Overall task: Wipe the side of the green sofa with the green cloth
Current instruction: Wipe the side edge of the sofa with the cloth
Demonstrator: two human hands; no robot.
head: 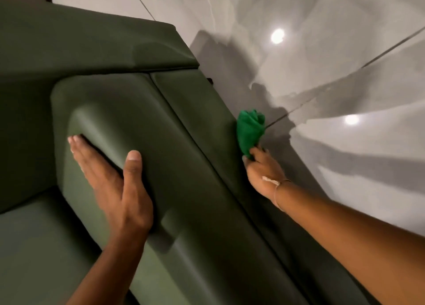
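Head view, looking down over the armrest of the green sofa (128,111), dark green upholstery filling the left and centre, glossy grey marble-look floor (345,75) to the right with two ceiling lights mirrored in it.

Left hand (115,180) laid flat on the inner, seat-facing slope of the armrest, fingers straight and together, thumb spread over the top edge; fully open, gripping nothing. Probably there to brace the body while leaning across, and to steady the cushion against the push coming from the other side.

Right hand (264,171) reaching over and down the outer flank of the sofa, arm stretched long from the lower right corner. Closed around the lower end of the green cloth (249,130), fingers curled out of sight against the upholstery, thin bracelet at the wrist. Cloth bunched into a wad rather than spread, its free part standing up beyond the fingers and pressed to the outer side panel just below the armrest's edge. Bunching likely gives a firm pad for rubbing a vertical face.

Wiping of the side apparently under way; how much of the panel is already covered cannot be told, most of it being hidden below the edge.
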